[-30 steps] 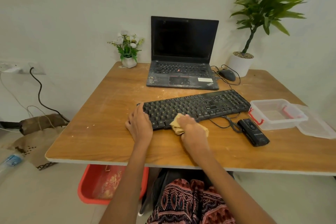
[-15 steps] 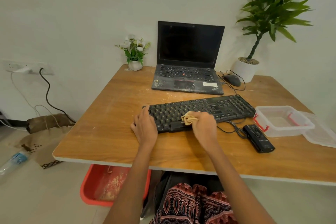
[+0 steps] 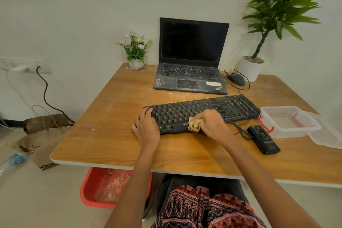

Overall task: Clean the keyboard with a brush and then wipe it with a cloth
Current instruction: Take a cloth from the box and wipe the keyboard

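**Wiping the keyboard with a bunched cloth**

Looking down from the head camera, we are seeing a black keyboard (image 3: 201, 112) lying across the middle of a wooden table (image 3: 114, 109), its right end angled slightly toward the far side. The right hand (image 3: 212, 124) is curling its fingers around a crumpled yellow cloth (image 3: 194, 125) and pressing it against the near edge of the keyboard, close to the space bar; the hand is blurring slightly. The left hand (image 3: 146, 129) is lying flat with relaxed fingers on the keyboard's left end, fingertips reaching its far left corner. Just beyond the keyboard, an open laptop (image 3: 190, 57) with a dusty palm rest is standing with its screen dark. A mouse (image 3: 236, 79) is sitting to the laptop's right, near a white-potted plant (image 3: 277, 15). A small flower pot (image 3: 136, 52) is standing to the laptop's left. Right of the keyboard, a clear container (image 3: 288, 121) with red clips is resting open, and a small black device (image 3: 263, 139) is lying near it.
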